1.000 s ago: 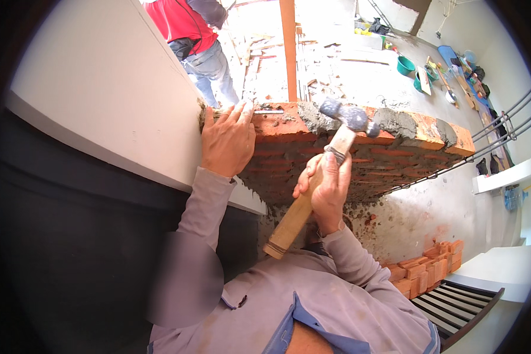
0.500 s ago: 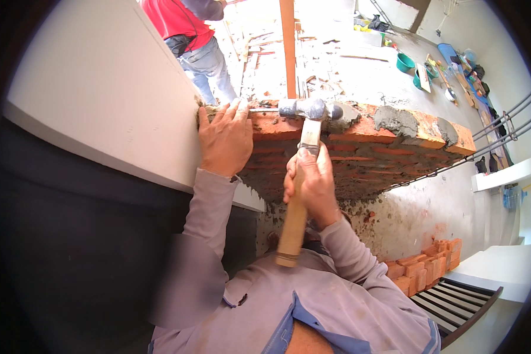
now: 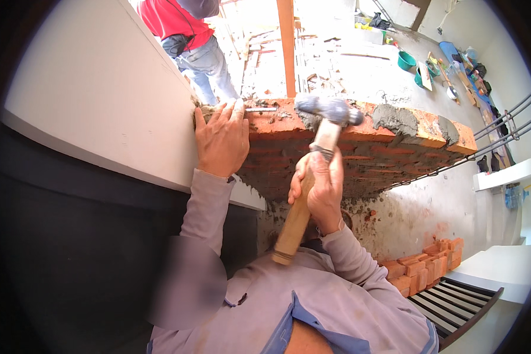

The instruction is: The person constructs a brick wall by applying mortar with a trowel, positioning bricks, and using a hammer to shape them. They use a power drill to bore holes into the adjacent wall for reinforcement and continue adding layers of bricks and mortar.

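My right hand [image 3: 323, 187] is closed around the wooden handle of a ball-peen hammer [image 3: 301, 219], whose blurred metal head is above the brick wall's top. At the wall's left end, my left hand [image 3: 221, 144] lies over the top course, fingers pointing away from me. A thin metal rod [image 3: 262, 109] sticks out from under its fingers toward the hammer, lying along the bricks; its other end is hidden by the hand. The hammer head is apart from the rod. Grey mortar [image 3: 395, 120] sits in lumps on the brick wall [image 3: 277, 125].
A white wall or column [image 3: 100, 94] rises close on the left. Beyond the bricks stands a person in a red shirt [image 3: 174, 26], near an orange post [image 3: 287, 47]. Steel bars [image 3: 507, 125] jut out at right. Stacked bricks [image 3: 422, 268] and a black slatted rack [image 3: 457, 304] are lower right.
The hammer head has moved right, away from the rod's end, and its handle tilts more. My left hand stays on the wall with the rod, shifted slightly left in view.
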### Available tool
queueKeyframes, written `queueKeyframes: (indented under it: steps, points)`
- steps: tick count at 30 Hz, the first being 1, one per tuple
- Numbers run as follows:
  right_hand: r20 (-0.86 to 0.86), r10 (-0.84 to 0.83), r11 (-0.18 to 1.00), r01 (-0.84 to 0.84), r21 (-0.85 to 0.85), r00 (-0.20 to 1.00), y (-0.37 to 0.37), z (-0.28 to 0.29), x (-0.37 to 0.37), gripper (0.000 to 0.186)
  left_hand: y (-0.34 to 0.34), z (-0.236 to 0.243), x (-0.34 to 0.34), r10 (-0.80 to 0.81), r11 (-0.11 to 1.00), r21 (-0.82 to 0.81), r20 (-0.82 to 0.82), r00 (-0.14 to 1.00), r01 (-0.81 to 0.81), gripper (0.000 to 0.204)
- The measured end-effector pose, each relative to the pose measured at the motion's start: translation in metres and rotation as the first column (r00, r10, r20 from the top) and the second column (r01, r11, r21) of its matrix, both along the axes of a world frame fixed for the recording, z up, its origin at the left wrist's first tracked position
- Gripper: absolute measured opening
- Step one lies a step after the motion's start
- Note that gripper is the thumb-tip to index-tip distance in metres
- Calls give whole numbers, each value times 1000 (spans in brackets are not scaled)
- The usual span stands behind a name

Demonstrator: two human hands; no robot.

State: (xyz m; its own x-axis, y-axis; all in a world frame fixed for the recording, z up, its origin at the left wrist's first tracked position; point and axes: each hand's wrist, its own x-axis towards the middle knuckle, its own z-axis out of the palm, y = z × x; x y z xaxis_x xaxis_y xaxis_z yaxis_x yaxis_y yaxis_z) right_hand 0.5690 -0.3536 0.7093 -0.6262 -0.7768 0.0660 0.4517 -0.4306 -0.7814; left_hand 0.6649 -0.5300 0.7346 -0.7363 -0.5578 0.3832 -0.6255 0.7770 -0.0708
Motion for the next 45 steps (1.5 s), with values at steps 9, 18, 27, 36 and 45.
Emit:
queueKeyframes:
  steps: [9,18,27,36,45]
  points:
    - [45,110,993,-112,42,993,-8,4,-5,20,-3,-5,-1,2,1000,-29,-42,999,-3,41]
    - [27,150,987,-152,57,988,-15,-14,-1,20,-1,-3,-8,-16,1000,-3,-43,999,16,42]
    - [11,53,996,-53,77,999,-21,-18,6,19,1,-2,-8,-51,999,-15,-29,998,50,42]
    - [-27,-78,997,79,20,997,-16,-14,9,19,1,1,-10,-47,999,-4,-50,998,47,42]
    - [0,-225,974,225,-28,974,-12,-10,10,20,1,-4,-9,-36,999,5,-64,997,36,41]
